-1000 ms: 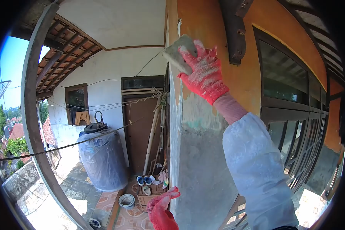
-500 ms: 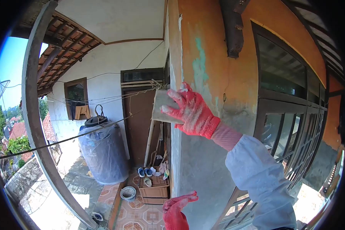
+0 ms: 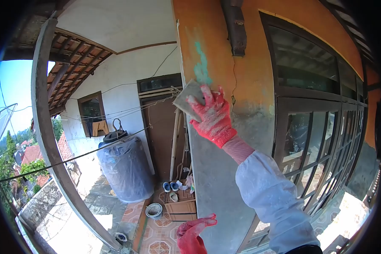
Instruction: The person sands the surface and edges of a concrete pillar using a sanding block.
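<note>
My right hand (image 3: 216,119), in a red glove caked with pale dust, has its fingers spread over a flat grey rectangular pad (image 3: 191,100). It presses the pad to the wall (image 3: 211,156) at the corner edge, where orange paint meets bare grey plaster. The pad is tilted, its left corner sticking out past the edge; whether it is sandpaper or a thin board I cannot tell. Low in the view, my left hand (image 3: 196,234), also red-gloved, hangs near the wall's foot. Its fingers stretch out to the right and nothing shows in them.
A dark cable (image 3: 76,160) crosses on the left, before a leaning post (image 3: 44,114). Beyond stand a plastic-wrapped drum (image 3: 127,171), a bucket (image 3: 154,211) and a brown box (image 3: 181,208) with shoes on it. Barred windows (image 3: 311,139) line the right; a dark beam (image 3: 234,29) juts overhead.
The pad has turned from nearly square to tilted, with my right hand still on it, and lies more on the wall face. The view has swung somewhat. My left hand stays low.
</note>
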Tool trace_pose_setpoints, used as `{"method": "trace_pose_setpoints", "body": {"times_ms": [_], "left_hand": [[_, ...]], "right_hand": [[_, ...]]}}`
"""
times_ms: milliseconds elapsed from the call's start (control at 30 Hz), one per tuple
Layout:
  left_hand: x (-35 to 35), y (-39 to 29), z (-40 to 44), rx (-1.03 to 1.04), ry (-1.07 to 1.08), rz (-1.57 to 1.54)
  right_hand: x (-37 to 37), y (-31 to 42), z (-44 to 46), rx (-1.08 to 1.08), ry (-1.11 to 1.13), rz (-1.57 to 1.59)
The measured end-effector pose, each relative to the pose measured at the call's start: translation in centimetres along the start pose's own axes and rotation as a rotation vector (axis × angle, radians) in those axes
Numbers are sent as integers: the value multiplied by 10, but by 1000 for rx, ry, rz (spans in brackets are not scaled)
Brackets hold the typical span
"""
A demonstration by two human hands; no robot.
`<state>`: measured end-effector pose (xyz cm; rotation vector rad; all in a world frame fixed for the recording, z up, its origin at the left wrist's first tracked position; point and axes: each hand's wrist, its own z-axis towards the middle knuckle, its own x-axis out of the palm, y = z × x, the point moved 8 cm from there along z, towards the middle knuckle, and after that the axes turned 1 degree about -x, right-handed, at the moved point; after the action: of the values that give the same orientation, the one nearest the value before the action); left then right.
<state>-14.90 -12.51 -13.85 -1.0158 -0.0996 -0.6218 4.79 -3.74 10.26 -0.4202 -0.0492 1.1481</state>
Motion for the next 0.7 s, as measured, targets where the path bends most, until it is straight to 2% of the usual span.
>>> {"method": "trace_pose_setpoints", "body": {"times_ms": [33,67,100,133,167,233,267,333,367,433,467,500,533,600,633,667,700], "left_hand": [[1,-8,-2,60,31,88],[1,-13,-6,111,58,180],[2,-16,-11,157,82,275],[6,-21,-12,295,77,534],[9,-20,-14,291,73,542],[32,-19,-15,196,136,398],[42,-16,-17,142,148,276],[49,-16,-21,148,195,297],[52,-18,-21,165,240,309],[38,-1,-32,246,221,264],[14,20,-33,159,-47,111],[-8,37,-40,58,-317,-42],[-6,30,-39,53,-318,-37],[34,-10,-25,152,-3,239],[55,-18,-24,198,158,372],[68,-14,-24,215,215,255],[71,-8,-29,204,223,264]], "right_hand": [[-11,-41,0,238,-75,-36],[-11,-52,3,235,-82,-28],[-11,-74,-1,412,-118,-35],[-14,-89,-8,592,-150,-43],[-10,-78,-12,595,-146,-35],[-1,-5,-6,93,2,45],[4,-3,-14,98,20,49],[8,31,-18,-297,22,142],[6,17,-17,-292,16,148],[-18,-73,-12,273,-159,-11],[-15,-80,-5,272,-166,-10],[-15,-98,-10,464,-209,-59],[-15,-112,-21,660,-252,-111],[-8,-48,-17,321,-27,-30],[7,-7,-22,67,26,54],[15,10,-27,-36,55,62],[17,27,-30,-140,84,74]]}}
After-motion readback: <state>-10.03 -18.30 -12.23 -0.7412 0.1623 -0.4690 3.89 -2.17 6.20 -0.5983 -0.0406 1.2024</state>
